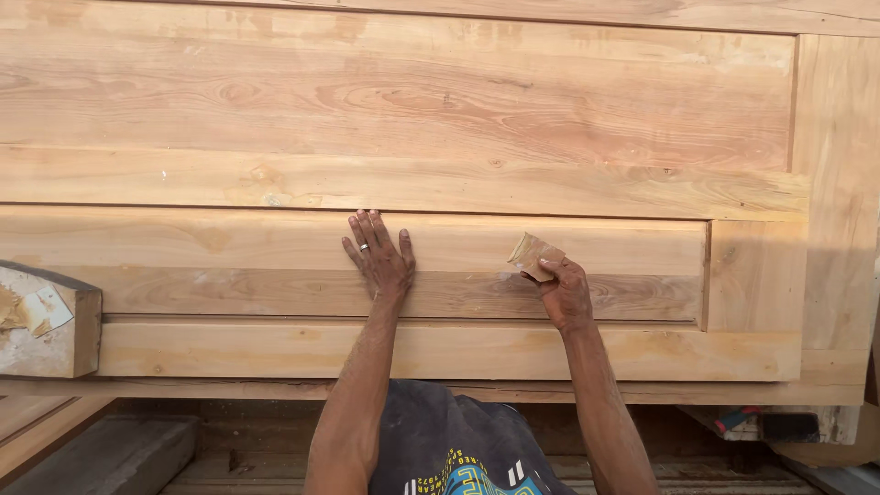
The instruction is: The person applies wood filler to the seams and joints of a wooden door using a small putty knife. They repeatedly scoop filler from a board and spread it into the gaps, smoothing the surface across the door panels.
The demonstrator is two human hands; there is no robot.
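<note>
- Hands rest well apart on a big panelled wooden door [458,119] lying flat as the work surface.
- Left hand [379,259] lies open, palm down, fingers spread on a raised rail near the door's near edge; a ring shows on one finger.
- Right hand [562,291] is clamped on a folded piece of sandpaper [533,254], pressing it to the same rail, right of the left hand.
- Wooden block [46,321] with torn paper sits at the near left edge.
- Planks [101,454] lie on the floor below.
</note>
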